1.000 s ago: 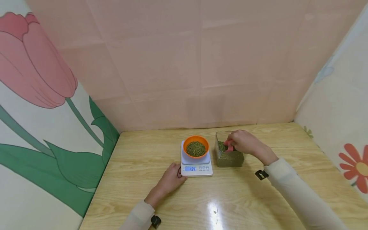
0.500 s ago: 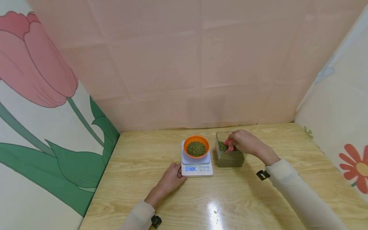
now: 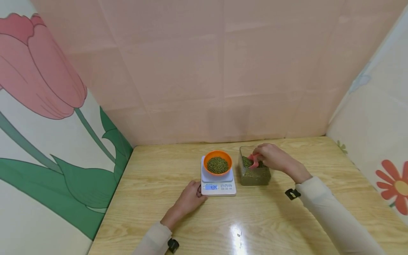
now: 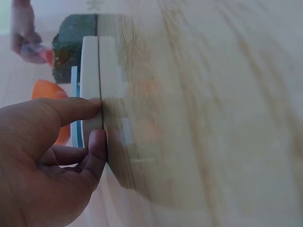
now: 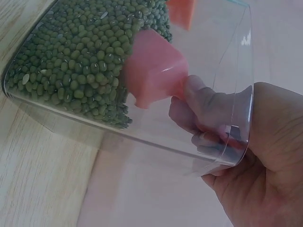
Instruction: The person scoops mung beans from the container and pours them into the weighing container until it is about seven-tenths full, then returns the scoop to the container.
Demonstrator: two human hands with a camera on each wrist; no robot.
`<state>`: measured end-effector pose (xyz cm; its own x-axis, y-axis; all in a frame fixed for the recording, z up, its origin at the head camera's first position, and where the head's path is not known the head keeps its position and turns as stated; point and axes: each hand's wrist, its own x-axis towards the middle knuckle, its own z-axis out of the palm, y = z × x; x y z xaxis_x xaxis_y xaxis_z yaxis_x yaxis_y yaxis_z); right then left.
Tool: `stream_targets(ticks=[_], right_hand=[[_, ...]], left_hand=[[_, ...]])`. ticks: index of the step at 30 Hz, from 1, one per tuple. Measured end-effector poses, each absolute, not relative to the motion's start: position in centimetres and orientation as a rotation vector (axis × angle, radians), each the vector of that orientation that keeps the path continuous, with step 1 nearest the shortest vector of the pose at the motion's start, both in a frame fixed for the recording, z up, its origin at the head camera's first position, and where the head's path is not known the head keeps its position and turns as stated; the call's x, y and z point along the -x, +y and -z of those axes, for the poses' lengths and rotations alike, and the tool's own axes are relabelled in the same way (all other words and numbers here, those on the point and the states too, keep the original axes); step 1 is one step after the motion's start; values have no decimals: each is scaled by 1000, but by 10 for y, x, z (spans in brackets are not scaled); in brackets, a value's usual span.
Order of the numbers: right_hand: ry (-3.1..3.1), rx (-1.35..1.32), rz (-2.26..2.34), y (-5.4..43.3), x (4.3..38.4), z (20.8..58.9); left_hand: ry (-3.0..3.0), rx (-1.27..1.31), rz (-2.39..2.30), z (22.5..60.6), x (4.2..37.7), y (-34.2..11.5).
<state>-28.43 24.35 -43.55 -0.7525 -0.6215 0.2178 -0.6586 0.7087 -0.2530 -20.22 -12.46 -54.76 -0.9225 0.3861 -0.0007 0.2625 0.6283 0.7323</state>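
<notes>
A white digital kitchen scale (image 3: 220, 191) stands mid-table, its display reading 434. On it sits an orange bowl (image 3: 206, 169) with green mung beans (image 3: 217, 165). My left hand (image 3: 190, 198) grips the scale's near left corner, thumb and curled fingers against its edge, as the left wrist view shows. To the right of the scale is a clear plastic container (image 3: 255, 182), part-filled with mung beans (image 5: 71, 61). Reaching into it from above, my right hand (image 3: 271, 156) pinches the handle of a pink scoop (image 5: 156, 66). The scoop's lip touches the beans.
The wooden table (image 3: 153, 170) carries all of this. A pinkish covered wall (image 3: 223, 71) rises behind its far edge. Painted walls flank it, with a tulip (image 3: 47, 71) on the left and a red flower (image 3: 395, 184) on the right.
My right wrist has shifted very slightly to the right, and the scoop has turned a little in the container. The left hand, scale and bowl stay put; the display still reads 434.
</notes>
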Motion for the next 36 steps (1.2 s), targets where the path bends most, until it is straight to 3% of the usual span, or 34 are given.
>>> stream_targets(ticks=[36], right_hand=[[-2715,-885,-579,259,282,444]], left_hand=[[2705,-551,-1166,549,204,-124]])
